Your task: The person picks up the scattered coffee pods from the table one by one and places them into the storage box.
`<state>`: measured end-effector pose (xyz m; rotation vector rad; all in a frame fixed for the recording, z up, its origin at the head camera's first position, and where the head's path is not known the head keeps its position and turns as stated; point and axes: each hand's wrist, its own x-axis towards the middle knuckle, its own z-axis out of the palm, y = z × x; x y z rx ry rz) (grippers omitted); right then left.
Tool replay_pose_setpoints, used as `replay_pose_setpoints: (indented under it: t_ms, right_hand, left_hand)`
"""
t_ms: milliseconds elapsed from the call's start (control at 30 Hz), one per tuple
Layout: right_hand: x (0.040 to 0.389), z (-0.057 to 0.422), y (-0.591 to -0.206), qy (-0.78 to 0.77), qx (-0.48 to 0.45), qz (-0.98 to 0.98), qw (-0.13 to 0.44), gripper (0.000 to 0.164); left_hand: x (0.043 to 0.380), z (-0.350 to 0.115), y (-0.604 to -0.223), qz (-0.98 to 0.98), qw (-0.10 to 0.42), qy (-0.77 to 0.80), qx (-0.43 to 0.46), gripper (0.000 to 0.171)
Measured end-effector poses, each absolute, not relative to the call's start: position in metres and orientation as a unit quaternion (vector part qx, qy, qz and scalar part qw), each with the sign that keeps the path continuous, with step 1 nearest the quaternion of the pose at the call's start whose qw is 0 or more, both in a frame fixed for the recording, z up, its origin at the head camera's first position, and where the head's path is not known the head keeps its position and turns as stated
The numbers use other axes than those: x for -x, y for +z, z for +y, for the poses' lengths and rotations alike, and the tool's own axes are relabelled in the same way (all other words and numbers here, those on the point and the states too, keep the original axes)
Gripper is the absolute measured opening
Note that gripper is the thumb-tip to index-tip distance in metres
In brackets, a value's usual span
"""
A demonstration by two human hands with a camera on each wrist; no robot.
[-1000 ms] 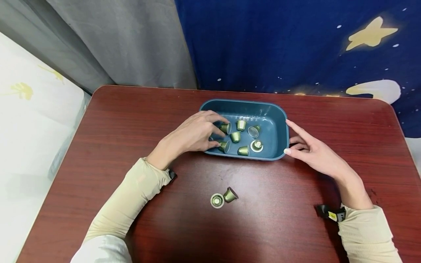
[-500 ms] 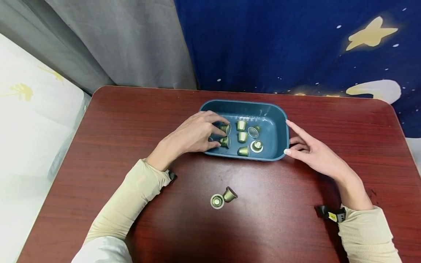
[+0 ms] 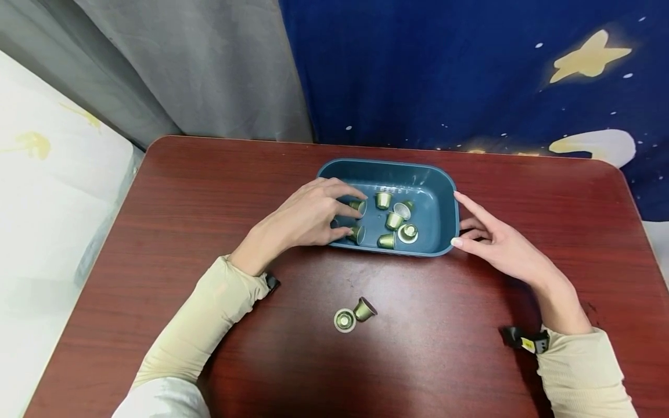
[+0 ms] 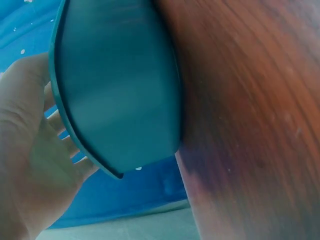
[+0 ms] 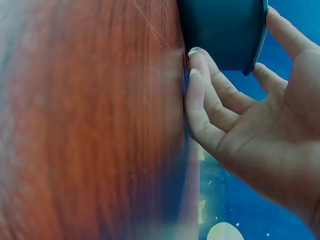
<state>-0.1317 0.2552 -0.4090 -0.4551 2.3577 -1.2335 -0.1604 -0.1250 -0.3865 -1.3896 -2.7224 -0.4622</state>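
Note:
A dark blue-green plastic bin [image 3: 387, 251] sits near the table's far edge, with several green coffee capsules [image 3: 384, 201] scattered in it. My left hand [image 3: 313, 215] reaches over its left end, fingers spread and bent down inside. Its thumb and fingertips are close to a capsule [image 3: 358, 234] at the lower left and another near the index finger; the palm side is hidden. At the right end, my right hand [image 3: 496, 238] touches the rim with straight index finger and thumb. In the right wrist view its other fingers [image 5: 197, 107] bend loosely beside the bin wall.
On the table [image 3: 444, 348] in front of the bin lie two more capsules, one foil-rim down [image 3: 345, 320] and one on its side [image 3: 365, 309]. Behind the table hang a grey curtain [image 3: 219, 69] and a blue star-patterned curtain [image 3: 428, 69].
One capsule in the middle of the bin has shifted right, now against another. The lower-left capsule moved slightly up, then back down. Both hands stay almost in place.

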Motion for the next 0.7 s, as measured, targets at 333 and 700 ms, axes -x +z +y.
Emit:
replay_pose_setpoints:
  t_ms: [333,700]
  right_hand:
    - [0.13,0.255,-0.41,-0.452,0.162,0.85,0.218,0.08]
    - [0.13,0.254,-0.411,-0.461,0.153,0.847,0.216,0.08]
  left_hand:
    - [0.149,-0.124,-0.379,-0.866,0.068,-0.16,0.468,0.033]
    - [0.134,-0.123,-0.371,-0.852,0.096,-0.173,0.485,0.033]
